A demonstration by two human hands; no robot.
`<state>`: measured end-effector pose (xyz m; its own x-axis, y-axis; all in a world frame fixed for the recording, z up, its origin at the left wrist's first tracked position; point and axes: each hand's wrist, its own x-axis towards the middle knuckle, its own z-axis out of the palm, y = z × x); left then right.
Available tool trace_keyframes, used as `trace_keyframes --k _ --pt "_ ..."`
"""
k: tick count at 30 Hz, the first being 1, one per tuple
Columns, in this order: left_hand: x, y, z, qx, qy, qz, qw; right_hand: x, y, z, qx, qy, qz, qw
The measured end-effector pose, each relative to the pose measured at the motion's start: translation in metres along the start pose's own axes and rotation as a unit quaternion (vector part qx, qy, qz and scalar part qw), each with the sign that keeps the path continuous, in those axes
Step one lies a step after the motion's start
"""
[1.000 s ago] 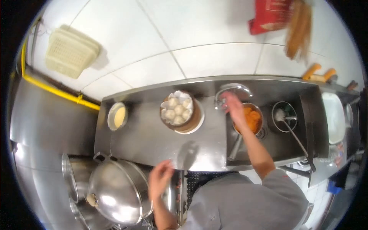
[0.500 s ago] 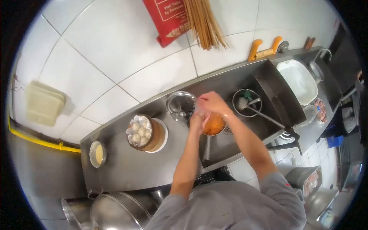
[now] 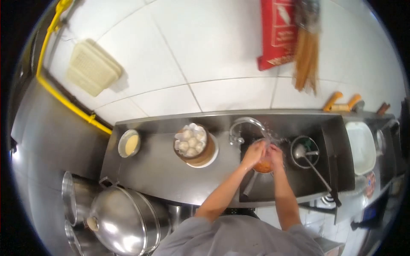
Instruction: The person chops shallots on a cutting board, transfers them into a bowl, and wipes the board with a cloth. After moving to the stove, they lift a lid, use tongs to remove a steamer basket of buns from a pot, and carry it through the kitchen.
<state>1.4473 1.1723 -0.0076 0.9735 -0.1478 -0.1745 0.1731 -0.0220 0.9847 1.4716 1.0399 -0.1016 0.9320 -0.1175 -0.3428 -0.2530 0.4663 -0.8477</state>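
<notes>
Water splashes from the curved faucet (image 3: pixel 248 121) onto both hands over the sink (image 3: pixel 284 187). My left hand (image 3: pixel 255 152) and my right hand (image 3: pixel 273 154) meet under the stream, above a long-handled pan (image 3: pixel 263 166) with orange contents. The fingers are close together and blurred, so whether anything is between them cannot be made out. Right of the hands, in the sink, stands a round metal pot (image 3: pixel 304 160) with a ladle (image 3: pixel 314 168) leaning across its rim.
Left on the steel counter (image 3: pixel 158 170) are a bamboo steamer (image 3: pixel 198 155) of white buns on a white plate and a bowl (image 3: pixel 129 143) with yellow contents. A white tub (image 3: pixel 361 147) is at right. Large steel pots (image 3: pixel 124 213) stand below left.
The view has turned and shifted left, showing more of the left counter. Both hands remain together under the faucet, now lower and closer side by side, with splashing more visible.
</notes>
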Motion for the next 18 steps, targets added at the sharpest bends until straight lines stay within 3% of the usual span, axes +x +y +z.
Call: trace_keyframes --k 1,3,5,8,10,12,14,15,17,18 --pt "-0.009 -0.036 -0.023 -0.018 -0.054 0.003 0.998 -0.004 -0.008 0.011 -0.009 -0.017 -0.001 1.0" --pt "-0.056 -0.058 -0.062 -0.103 -0.039 -0.114 0.987 0.005 -0.011 0.02 -0.059 -0.001 0.018 0.998" --pt "-0.094 -0.095 -0.109 -0.108 0.016 -0.171 0.979 0.02 0.001 0.014 -0.114 0.029 0.043 0.992" --pt "-0.146 -0.105 -0.17 -0.165 0.153 -0.143 0.964 0.054 0.017 0.016 -0.033 -0.003 -0.043 0.999" --pt "-0.163 -0.105 -0.201 -0.241 0.255 -0.094 0.932 0.042 -0.012 0.043 -0.295 0.001 -0.083 0.952" --pt "-0.164 -0.117 -0.233 -0.223 0.307 -0.075 0.922 0.008 -0.045 0.075 -0.426 -0.078 0.053 0.9" --pt "-0.157 -0.112 -0.252 -0.225 0.314 -0.073 0.92 0.002 -0.03 0.079 -0.342 -0.178 0.197 0.901" --pt "-0.152 -0.111 -0.26 -0.224 0.33 -0.069 0.915 0.005 -0.024 0.082 -0.344 -0.166 0.192 0.904" --pt "-0.142 -0.112 -0.276 -0.228 0.338 -0.064 0.911 0.007 -0.018 0.088 -0.108 -0.291 0.266 0.913" --pt "-0.138 -0.114 -0.283 -0.217 0.329 -0.055 0.917 -0.001 -0.016 0.09 -0.11 -0.281 0.263 0.916"
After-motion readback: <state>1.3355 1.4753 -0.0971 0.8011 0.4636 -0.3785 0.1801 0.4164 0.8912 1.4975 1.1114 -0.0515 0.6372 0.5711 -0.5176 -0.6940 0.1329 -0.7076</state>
